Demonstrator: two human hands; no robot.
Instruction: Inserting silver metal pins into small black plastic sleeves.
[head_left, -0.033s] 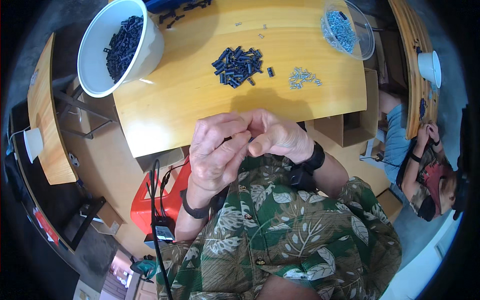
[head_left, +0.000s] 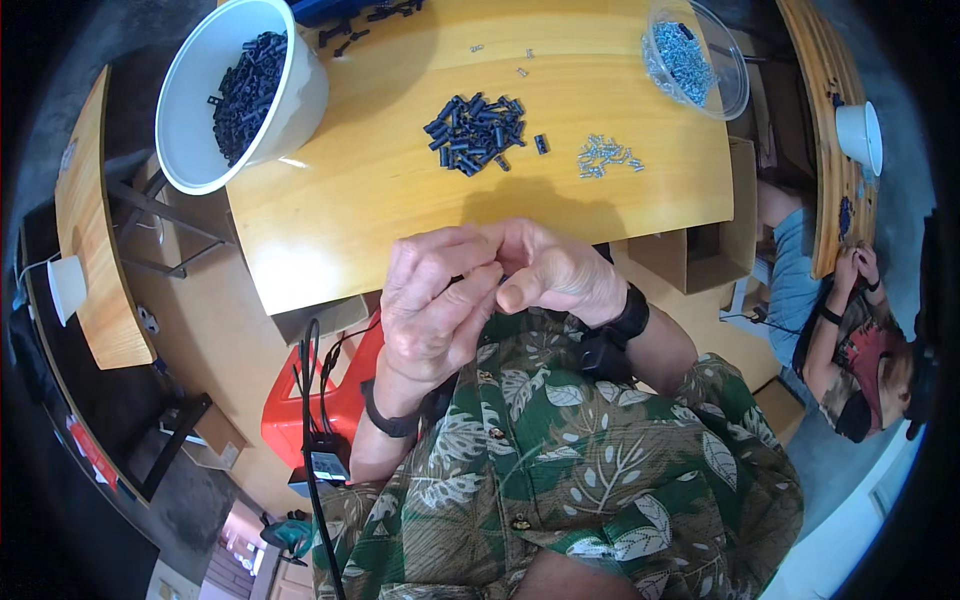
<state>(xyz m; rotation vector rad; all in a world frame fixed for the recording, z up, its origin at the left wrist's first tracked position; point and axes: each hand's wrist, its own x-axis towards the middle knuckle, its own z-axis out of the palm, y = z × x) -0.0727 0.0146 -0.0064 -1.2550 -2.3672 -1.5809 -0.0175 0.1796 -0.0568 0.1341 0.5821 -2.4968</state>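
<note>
My left hand [head_left: 432, 300] and my right hand [head_left: 560, 275] meet in front of my chest, just off the near edge of the wooden table [head_left: 340, 230]. The fingers of both are closed and pressed together at the tips. Whatever they pinch is hidden behind the fingers. Beyond them on the tabletop lies a pile of small black cylindrical plastic parts [head_left: 478, 135], with a single black part [head_left: 542, 144] just to its right. Farther right is a small heap of silvery metal pieces [head_left: 608, 156], perhaps screws.
A white tub [head_left: 310, 100] of black parts stands at the far left, a clear container [head_left: 738, 75] of metal pieces at the far right. Under the table are cardboard boxes [head_left: 740, 220]. A red stool [head_left: 285, 400] is to my left. Another person [head_left: 850, 350] works at a table on the right.
</note>
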